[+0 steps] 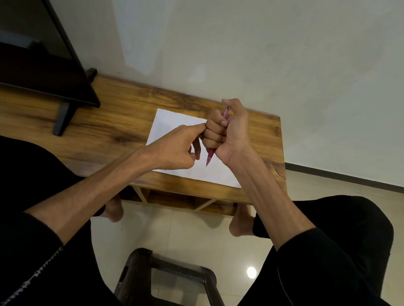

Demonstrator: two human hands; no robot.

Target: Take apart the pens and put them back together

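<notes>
- Monitor [32, 55]: a dark screen at the 10 o'clock corner of the view. Its black foot [63, 117] stands on the wooden table [117, 123].
- Wooden table: runs from 9 o'clock towards 3 o'clock, with its far edge against a pale wall [284, 47].
- White paper sheet [172, 124]: lies flat on the table near the centre of the view, partly covered by both hands.
- Left hand [173, 149]: above the sheet, at 9 o'clock of the right hand. The index finger is extended and its tip touches the knuckles of the right hand. The remaining fingers are loosely curled; whether they hold anything cannot be determined.
- Pink pen [210, 156]: gripped in the right hand above the sheet. The pointed tip projects below the fist towards 6 o'clock; the upper end [226, 112] emerges at 12 o'clock beside the thumb.
- Right hand [227, 131]: closed as a fist, with all fingers wrapped around the pen barrel.
- Dark stool [141, 269]: on the tiled floor at 6 o'clock, between the person's legs.
</notes>
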